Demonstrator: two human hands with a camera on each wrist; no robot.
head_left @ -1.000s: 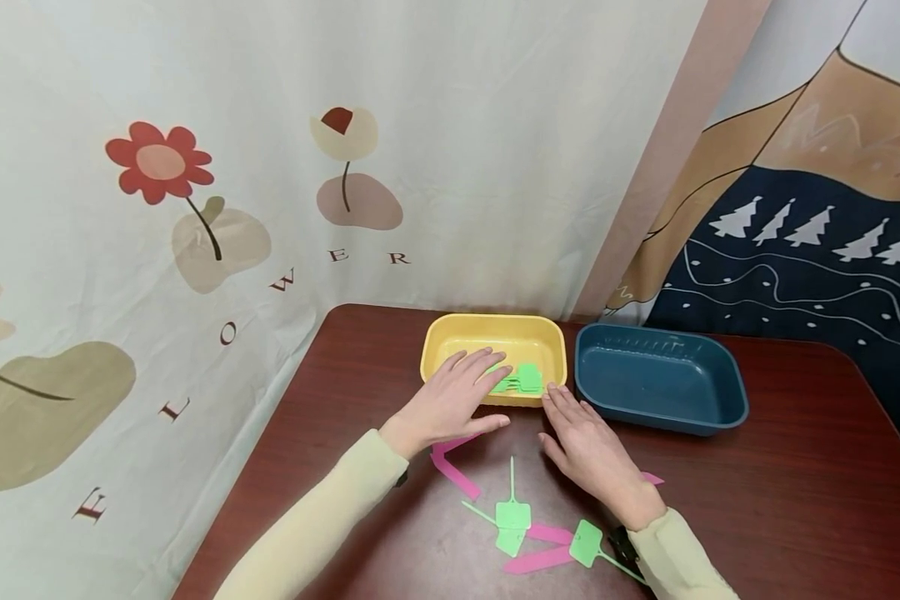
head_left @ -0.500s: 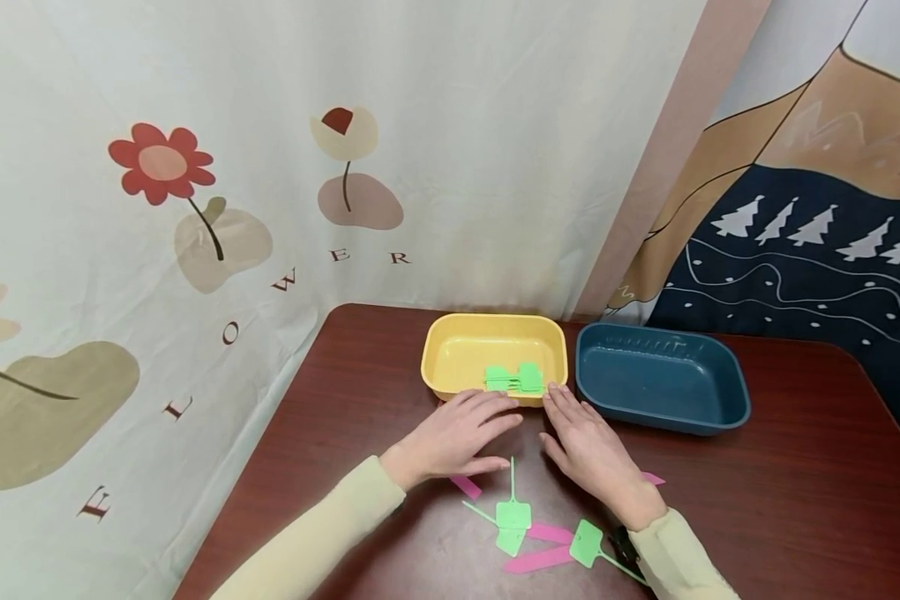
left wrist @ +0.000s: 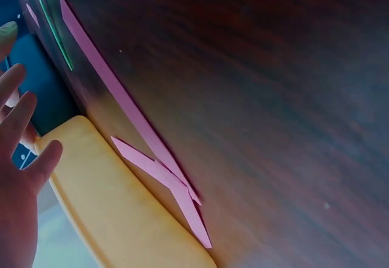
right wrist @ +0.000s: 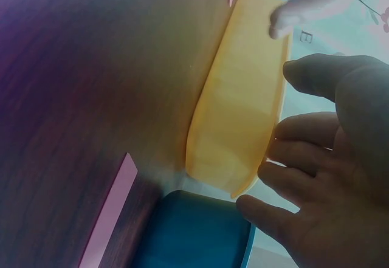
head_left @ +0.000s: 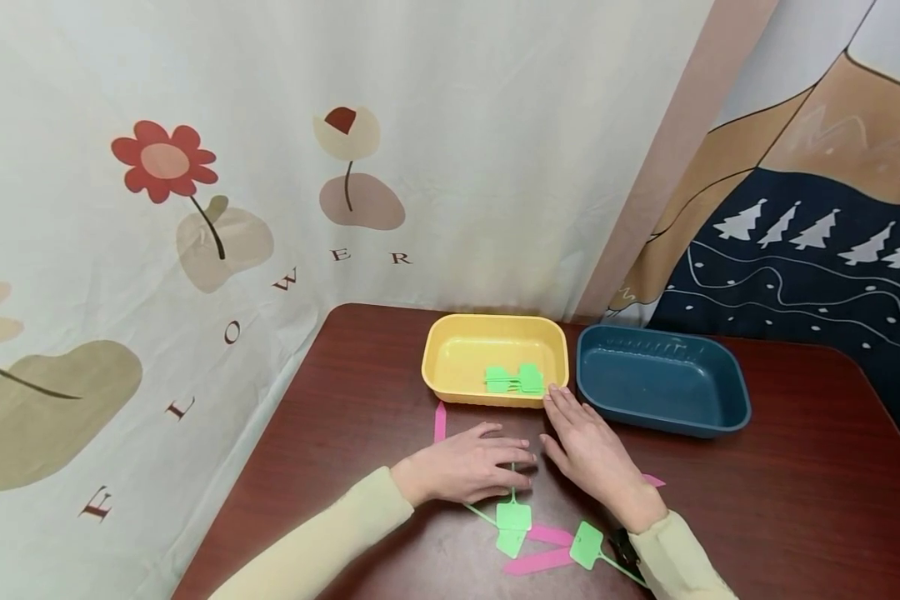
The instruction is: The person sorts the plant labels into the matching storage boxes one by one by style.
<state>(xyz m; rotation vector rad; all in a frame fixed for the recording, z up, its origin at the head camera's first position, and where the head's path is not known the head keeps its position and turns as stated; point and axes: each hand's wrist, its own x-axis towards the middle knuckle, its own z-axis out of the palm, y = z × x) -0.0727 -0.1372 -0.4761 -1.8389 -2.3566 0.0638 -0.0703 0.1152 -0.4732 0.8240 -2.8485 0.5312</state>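
Observation:
My left hand (head_left: 472,464) hovers with fingers spread and relaxed, holding nothing. Its fingertips overlap the thin stem of a flat green tag (head_left: 513,515) with a square head, one of a pair lying overlapped on the table. My right hand (head_left: 592,454) stays at the front right corner of the yellow tray (head_left: 457,354), its nearly straight fingertips right at the rim. Inside that tray lie several green tags (head_left: 528,377). Pink pointed strips (left wrist: 115,92) rest on the table beside the tray in the left wrist view, partly hidden by my left hand in the head view.
A blue tray (head_left: 645,379) stands right of the yellow one. Another green tag (head_left: 587,544) and pink strips (head_left: 538,561) lie near the front of the table (head_left: 817,500). One pink strip (right wrist: 112,210) sits by my right forearm. Printed curtains (head_left: 495,150) hang behind.
My left hand has drawn back from over the yellow tray toward me, down to the green tags on the table, uncovering the tags in the tray. The right hand has stayed put.

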